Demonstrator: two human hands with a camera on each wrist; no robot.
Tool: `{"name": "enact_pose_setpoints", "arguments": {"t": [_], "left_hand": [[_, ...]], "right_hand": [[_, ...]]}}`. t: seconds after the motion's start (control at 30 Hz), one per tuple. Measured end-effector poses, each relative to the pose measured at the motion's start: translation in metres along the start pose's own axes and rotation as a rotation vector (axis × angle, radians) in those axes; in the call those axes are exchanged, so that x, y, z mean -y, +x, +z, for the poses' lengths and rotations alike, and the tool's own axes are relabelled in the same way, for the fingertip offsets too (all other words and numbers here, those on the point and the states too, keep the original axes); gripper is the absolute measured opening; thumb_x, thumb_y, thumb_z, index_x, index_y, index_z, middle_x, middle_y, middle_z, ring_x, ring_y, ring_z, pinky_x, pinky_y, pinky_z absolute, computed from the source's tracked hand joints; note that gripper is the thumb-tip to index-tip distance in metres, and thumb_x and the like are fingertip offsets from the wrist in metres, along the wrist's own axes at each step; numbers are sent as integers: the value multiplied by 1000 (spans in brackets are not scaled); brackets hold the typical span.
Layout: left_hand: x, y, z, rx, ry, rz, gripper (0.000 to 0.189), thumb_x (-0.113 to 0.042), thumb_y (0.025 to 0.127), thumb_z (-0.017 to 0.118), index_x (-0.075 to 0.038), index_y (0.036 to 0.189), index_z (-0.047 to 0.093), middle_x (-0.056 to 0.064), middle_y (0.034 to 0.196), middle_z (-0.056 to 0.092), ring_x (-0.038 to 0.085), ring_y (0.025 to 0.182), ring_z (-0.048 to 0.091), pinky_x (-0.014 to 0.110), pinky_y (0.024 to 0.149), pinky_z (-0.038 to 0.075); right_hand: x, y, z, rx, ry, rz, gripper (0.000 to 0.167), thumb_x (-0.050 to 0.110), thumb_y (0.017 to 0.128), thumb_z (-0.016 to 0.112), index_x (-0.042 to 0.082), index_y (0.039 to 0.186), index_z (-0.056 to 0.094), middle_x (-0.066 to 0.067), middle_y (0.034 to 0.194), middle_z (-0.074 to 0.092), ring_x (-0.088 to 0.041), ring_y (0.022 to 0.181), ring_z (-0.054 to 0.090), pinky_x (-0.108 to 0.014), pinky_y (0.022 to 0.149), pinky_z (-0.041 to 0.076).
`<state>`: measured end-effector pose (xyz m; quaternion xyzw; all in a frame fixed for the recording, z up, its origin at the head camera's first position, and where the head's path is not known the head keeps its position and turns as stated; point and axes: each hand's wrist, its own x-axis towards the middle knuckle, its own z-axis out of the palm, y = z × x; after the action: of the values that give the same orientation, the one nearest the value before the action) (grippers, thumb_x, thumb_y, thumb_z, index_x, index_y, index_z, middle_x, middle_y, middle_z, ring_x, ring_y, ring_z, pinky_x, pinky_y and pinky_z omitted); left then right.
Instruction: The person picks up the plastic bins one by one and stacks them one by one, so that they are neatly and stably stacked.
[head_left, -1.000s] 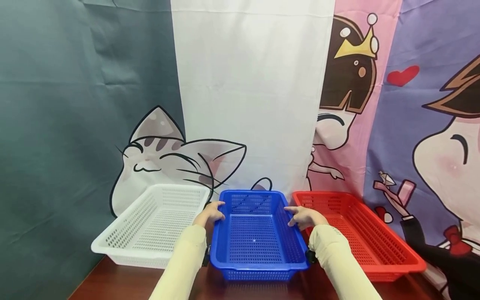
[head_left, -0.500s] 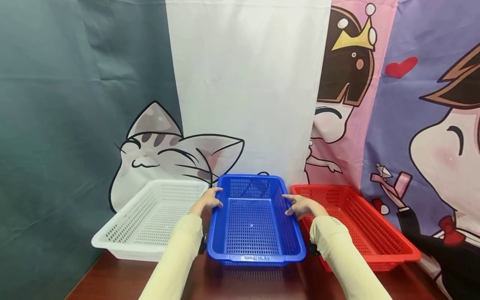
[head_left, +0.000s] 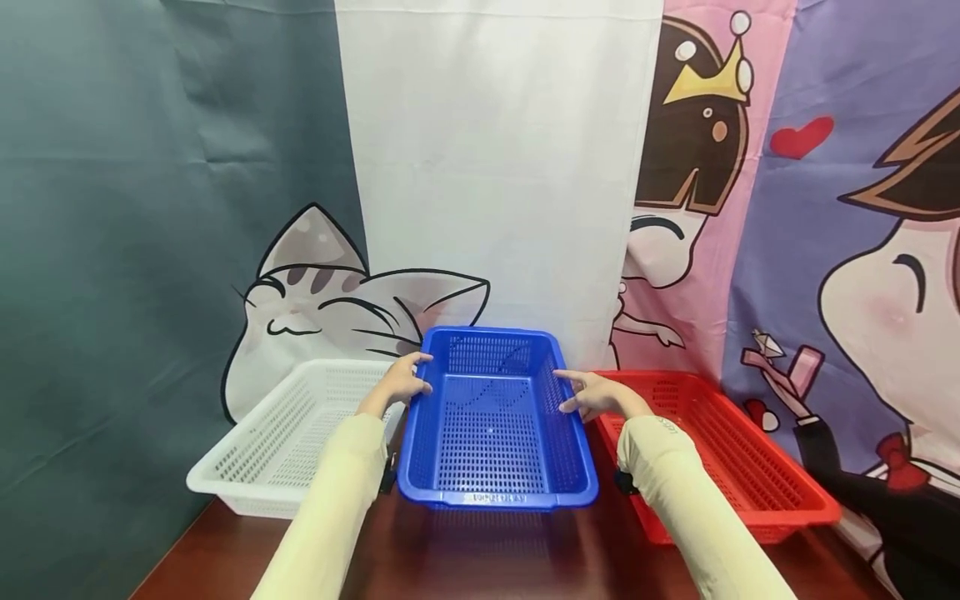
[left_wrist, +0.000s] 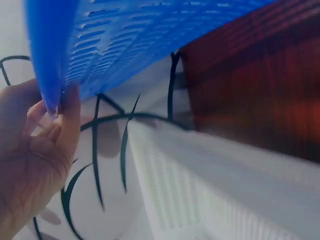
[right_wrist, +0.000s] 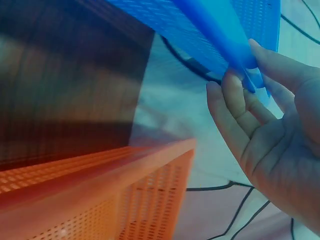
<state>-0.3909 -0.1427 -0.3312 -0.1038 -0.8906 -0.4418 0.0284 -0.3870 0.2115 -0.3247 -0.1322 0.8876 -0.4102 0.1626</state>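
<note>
A blue plastic basket (head_left: pixel 491 442) is held up above the table, tipped so that its inside faces me. My left hand (head_left: pixel 400 382) grips its left rim, and my right hand (head_left: pixel 600 395) grips the right rim. In the left wrist view the fingers and thumb of the left hand (left_wrist: pixel 42 145) pinch the blue rim (left_wrist: pixel 50 60). Similarly, the right wrist view has the right hand (right_wrist: pixel 275 115) pinching the rim (right_wrist: pixel 225 45) between thumb and fingers. The basket holds nothing that I can see.
To the left stands a white basket (head_left: pixel 247 492), partly behind my left forearm. A red basket (head_left: pixel 795 512) stands to the right, partly behind the right forearm. Beneath is a dark reddish-brown table (head_left: pixel 480 567). A printed cartoon curtain (head_left: pixel 495 167) hangs behind.
The blue basket has risen off the table and shifted a little to the left, with both hands still gripping its rims. White and red baskets stay in place.
</note>
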Motion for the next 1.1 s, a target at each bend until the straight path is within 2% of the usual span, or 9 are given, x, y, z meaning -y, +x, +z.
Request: {"name": "enact_pose_setpoints", "arguments": {"t": [0.1, 0.27, 0.4, 0.53, 0.67, 0.77, 0.87, 1.0, 1.1], "left_hand": [[-5, -1, -9, -14, -3, 13, 66, 10, 75, 62, 5, 138, 43, 40, 125, 52, 48, 98, 65, 49, 67, 61], [-10, -3, -24, -38, -8, 8, 63, 8, 78, 59, 3, 139, 42, 39, 133, 46, 51, 105, 62, 49, 69, 61], [-16, -5, -38, -39, -5, 16, 62, 7, 80, 58, 4, 139, 41, 39, 126, 50, 47, 102, 64, 46, 70, 61], [-18, -8, -55, -47, 20, 39, 60, 7, 81, 59, 5, 139, 40, 38, 117, 55, 43, 95, 66, 45, 70, 61], [-18, -14, -75, -50, 41, 39, 61, 5, 83, 59, 5, 141, 39, 41, 126, 52, 48, 103, 64, 45, 71, 61], [-18, -20, -91, -59, 57, 53, 62, 5, 84, 59, 6, 142, 37, 43, 129, 50, 50, 105, 63, 45, 70, 61], [-18, -26, -105, -80, 88, 68, 61, 4, 84, 60, 6, 141, 38, 42, 125, 53, 45, 97, 67, 40, 67, 62], [-16, -35, -125, -109, 127, 85, 61, 2, 84, 63, 6, 140, 40, 39, 111, 60, 30, 78, 68, 34, 60, 60], [-12, -44, -140, -121, 157, 90, 62, 0, 84, 64, 7, 141, 39, 34, 101, 63, 18, 69, 64, 28, 57, 57]], "right_hand": [[7, 3, -6, 10, 29, -2, 82, 3, 88, 64, 10, 156, 18, -30, 132, 50, -16, 75, 66, -44, 84, 59], [19, 7, -16, 39, 73, -15, 81, 5, 90, 63, 14, 157, 18, -22, 116, 64, -16, 77, 69, -40, 82, 60], [28, 10, -17, 52, 98, -26, 80, 6, 91, 62, 15, 157, 18, -21, 120, 63, -13, 81, 67, -39, 88, 57], [40, 14, -14, 64, 103, -45, 80, 8, 92, 62, 17, 157, 17, -26, 129, 59, -15, 86, 69, -42, 93, 56], [56, 19, -9, 63, 108, -78, 80, 9, 92, 62, 19, 157, 17, -29, 137, 53, -15, 87, 69, -43, 94, 56], [70, 22, -6, 50, 117, -94, 80, 9, 91, 64, 21, 157, 20, -27, 136, 54, -12, 82, 68, -41, 91, 57], [85, 23, -2, 40, 112, -109, 80, 9, 91, 64, 22, 157, 21, -21, 126, 60, -9, 74, 63, -38, 87, 58], [104, 25, 7, 35, 101, -126, 79, 10, 91, 65, 24, 156, 23, -13, 109, 64, -7, 66, 57, -31, 78, 57], [116, 29, 17, 43, 115, -144, 79, 10, 91, 65, 25, 156, 24, -11, 107, 64, -7, 66, 55, -28, 75, 56]]}}
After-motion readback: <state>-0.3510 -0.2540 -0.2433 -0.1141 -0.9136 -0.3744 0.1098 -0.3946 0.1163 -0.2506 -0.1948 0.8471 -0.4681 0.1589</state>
